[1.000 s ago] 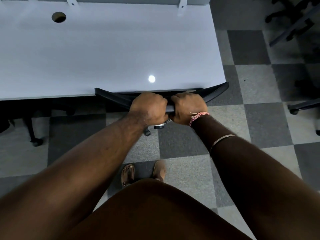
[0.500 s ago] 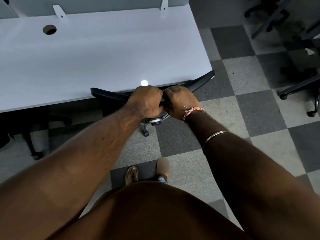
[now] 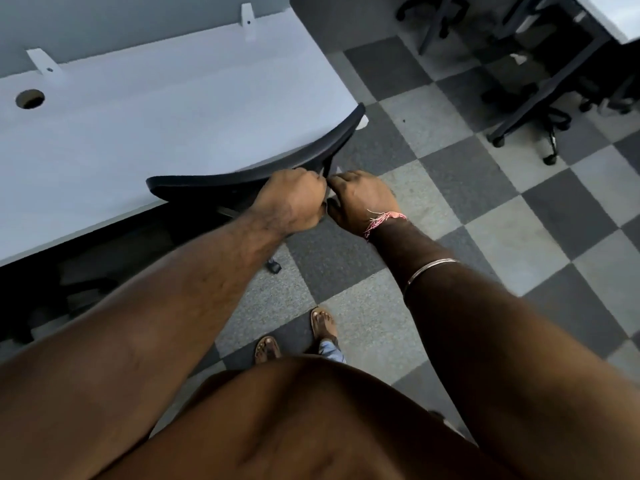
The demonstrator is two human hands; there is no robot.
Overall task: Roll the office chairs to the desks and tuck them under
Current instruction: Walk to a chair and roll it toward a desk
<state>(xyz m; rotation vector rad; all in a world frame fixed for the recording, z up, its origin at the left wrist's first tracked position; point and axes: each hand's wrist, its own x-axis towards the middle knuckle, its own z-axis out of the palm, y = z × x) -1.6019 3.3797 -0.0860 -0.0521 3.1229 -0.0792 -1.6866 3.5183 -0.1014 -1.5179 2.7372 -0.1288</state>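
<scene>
Chair back [image 3: 256, 169] now sits skewed vs 0.5 s ago, right end swung over the desk [image 3: 156, 126] front-right corner. Left hand [image 3: 294, 199] clamped on its top edge; right hand [image 3: 363, 199] curled beside it, grip can't tell. Seat & base hidden under desk.

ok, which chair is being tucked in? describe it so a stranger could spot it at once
Start at the big white desk filling the upper left. Along its near edge runs a curved black chair back, the seat hidden beneath. Unlike the chairs standing loose on the checkered floor at upper right, this one has the left hand and right hand at its top rail.
</scene>
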